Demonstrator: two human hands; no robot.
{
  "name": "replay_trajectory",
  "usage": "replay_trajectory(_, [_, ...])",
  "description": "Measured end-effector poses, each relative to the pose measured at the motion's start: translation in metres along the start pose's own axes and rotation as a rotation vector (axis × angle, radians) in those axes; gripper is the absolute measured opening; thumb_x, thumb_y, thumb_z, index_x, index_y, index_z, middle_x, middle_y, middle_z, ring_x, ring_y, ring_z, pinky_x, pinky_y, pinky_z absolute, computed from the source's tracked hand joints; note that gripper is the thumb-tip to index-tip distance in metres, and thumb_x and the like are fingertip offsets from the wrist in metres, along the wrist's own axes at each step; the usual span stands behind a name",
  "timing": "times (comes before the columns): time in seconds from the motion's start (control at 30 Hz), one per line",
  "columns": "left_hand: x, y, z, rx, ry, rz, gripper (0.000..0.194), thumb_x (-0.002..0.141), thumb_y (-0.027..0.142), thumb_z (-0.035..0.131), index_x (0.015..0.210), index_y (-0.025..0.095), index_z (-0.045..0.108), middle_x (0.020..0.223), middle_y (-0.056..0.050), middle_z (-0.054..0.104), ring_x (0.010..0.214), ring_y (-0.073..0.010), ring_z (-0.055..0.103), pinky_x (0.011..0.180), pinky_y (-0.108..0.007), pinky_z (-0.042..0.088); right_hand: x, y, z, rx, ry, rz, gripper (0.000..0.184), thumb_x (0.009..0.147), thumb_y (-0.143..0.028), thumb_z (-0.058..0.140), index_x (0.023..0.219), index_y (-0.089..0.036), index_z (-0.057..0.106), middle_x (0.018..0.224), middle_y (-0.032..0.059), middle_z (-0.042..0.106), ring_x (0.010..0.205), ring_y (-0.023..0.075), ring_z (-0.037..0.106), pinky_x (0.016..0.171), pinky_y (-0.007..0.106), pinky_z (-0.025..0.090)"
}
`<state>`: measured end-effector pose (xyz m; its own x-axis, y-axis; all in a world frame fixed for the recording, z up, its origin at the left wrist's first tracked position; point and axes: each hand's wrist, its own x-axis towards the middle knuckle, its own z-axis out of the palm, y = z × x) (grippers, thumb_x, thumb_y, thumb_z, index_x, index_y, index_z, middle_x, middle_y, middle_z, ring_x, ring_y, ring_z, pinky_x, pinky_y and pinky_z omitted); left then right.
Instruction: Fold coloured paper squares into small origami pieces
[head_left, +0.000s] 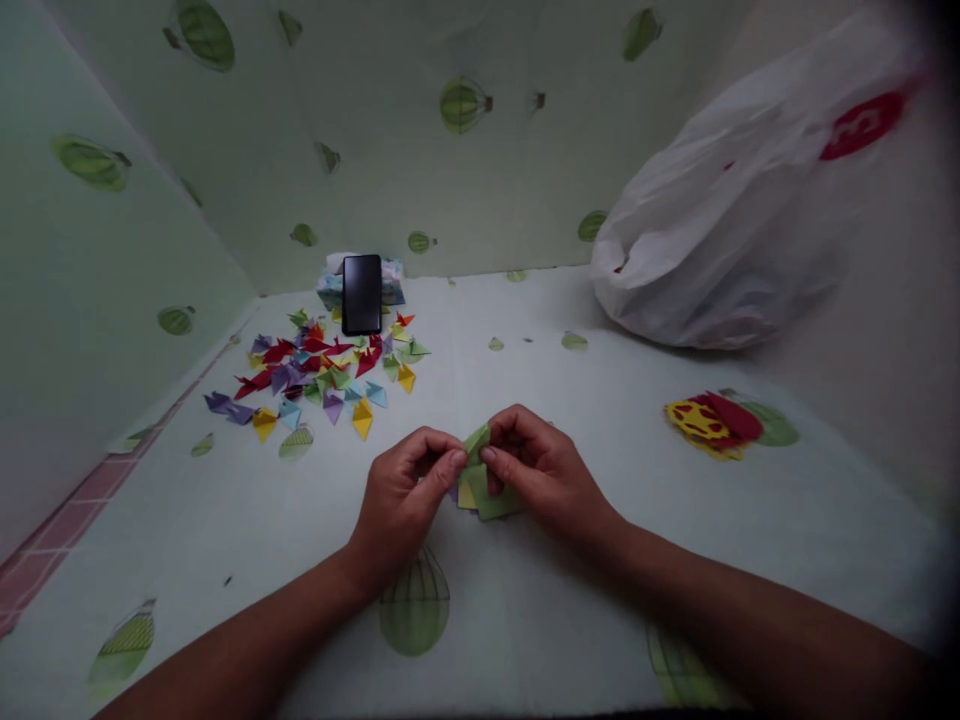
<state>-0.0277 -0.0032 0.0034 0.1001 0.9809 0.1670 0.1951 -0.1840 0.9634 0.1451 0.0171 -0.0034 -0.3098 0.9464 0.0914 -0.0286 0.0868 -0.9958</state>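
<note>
A small folded piece of green paper [477, 440] is held between my two hands near the middle of the view. My left hand [409, 490] pinches its left side between thumb and forefinger. On the other side, my right hand [547, 470] grips it the same way, with the fingers curled. Beneath the hands lie flat paper sheets [495, 503], green on top with yellow and purple edges showing; my right hand partly covers them. Farther off to the left spreads a heap of small folded paper pieces [330, 375] in red, purple, yellow, blue and green.
A black phone [362, 295] leans against a tissue pack [394, 282] behind the heap. At the back right sits a bulky white plastic bag [720, 220]. Red and yellow cut-out pieces [712, 422] lie to the right. Balloon-patterned covering [517, 360] lines the surface and walls.
</note>
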Motion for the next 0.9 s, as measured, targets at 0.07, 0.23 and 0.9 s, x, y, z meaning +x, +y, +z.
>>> replay_trajectory(0.07, [-0.0002, 0.0003, 0.0007, -0.033, 0.009, -0.015, 0.014, 0.090, 0.029, 0.061, 0.083, 0.017, 0.065, 0.075, -0.001, 0.064, 0.070, -0.0121, 0.057, 0.064, -0.023, 0.047, -0.0002, 0.0012, -0.0003, 0.000, 0.002, -0.004, 0.010, 0.086, -0.022, 0.060, 0.084, -0.021, 0.050, 0.063, -0.0048, 0.053, 0.057, 0.0116, 0.053, 0.055, 0.026, 0.042])
replay_trajectory(0.23, [0.0015, 0.0010, 0.0033, -0.146, 0.029, -0.094, 0.014, 0.085, 0.027, 0.068, 0.094, 0.017, 0.064, 0.077, 0.000, 0.066, 0.071, -0.0127, 0.061, 0.066, -0.023, 0.051, -0.0003, 0.0025, -0.0004, 0.002, -0.015, -0.012, 0.010, 0.086, -0.020, 0.061, 0.086, -0.021, 0.051, 0.069, -0.0042, 0.053, 0.058, 0.0110, 0.053, 0.055, 0.026, 0.043])
replay_trajectory(0.9, [-0.0001, -0.0034, 0.0065, 0.068, 0.088, 0.023, 0.008, 0.086, 0.021, 0.062, 0.080, 0.016, 0.063, 0.076, 0.000, 0.062, 0.069, -0.0116, 0.058, 0.064, -0.024, 0.048, -0.0044, 0.0000, 0.0035, -0.375, 0.037, -0.209, 0.008, 0.086, -0.021, 0.063, 0.081, -0.017, 0.058, 0.071, -0.0012, 0.057, 0.063, 0.0119, 0.052, 0.059, 0.025, 0.041])
